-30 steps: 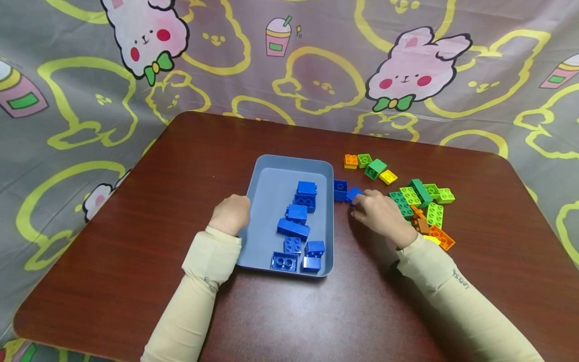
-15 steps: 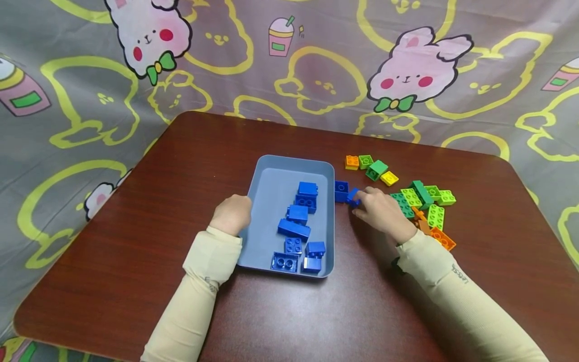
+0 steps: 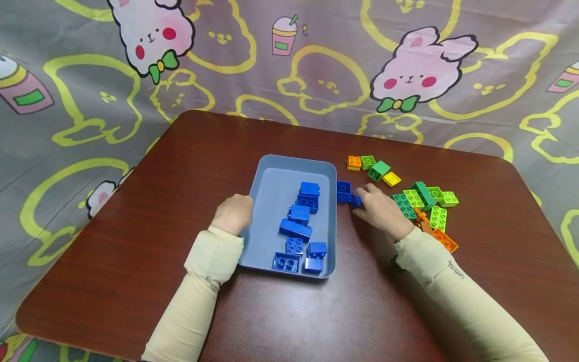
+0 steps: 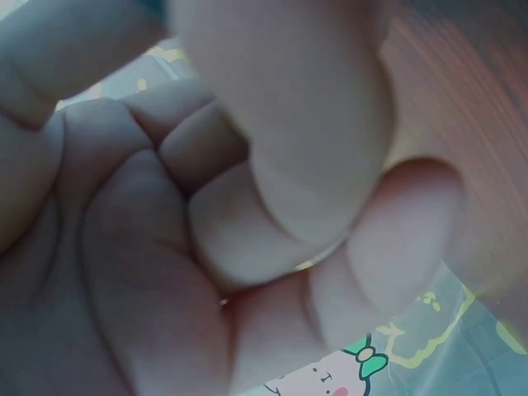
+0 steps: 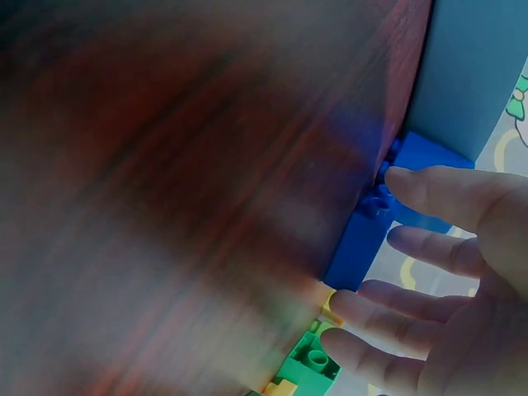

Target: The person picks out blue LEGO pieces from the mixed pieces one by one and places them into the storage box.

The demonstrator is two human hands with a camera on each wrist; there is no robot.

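My left hand (image 3: 232, 213) is at the left rim of a grey-blue tray (image 3: 267, 201), fingers curled over the edge. In the left wrist view the curled fingers (image 4: 239, 223) fill the picture, with only a sliver of teal at the top. Several blue toy bricks (image 3: 295, 229) lie along the tray's right half. My right hand (image 3: 380, 208) reaches to a small blue brick (image 3: 356, 200) outside the tray, its thumb and fingertips touching or very near it. In the right wrist view those fingers are spread and fairly straight. Another blue brick (image 3: 343, 191) stands between it and the tray's right wall.
Several green, orange and brown bricks (image 3: 422, 196) lie heaped right of my right hand. Behind them sits a short row with an orange brick (image 3: 354, 162), green ones and a yellow brick (image 3: 391, 179). A patterned curtain (image 3: 325, 65) hangs behind the brown table (image 3: 199, 151).
The small blue brick under my right fingertips has turned and shifted slightly toward the tray and the other blue brick. My left hand and the tray keep their places.
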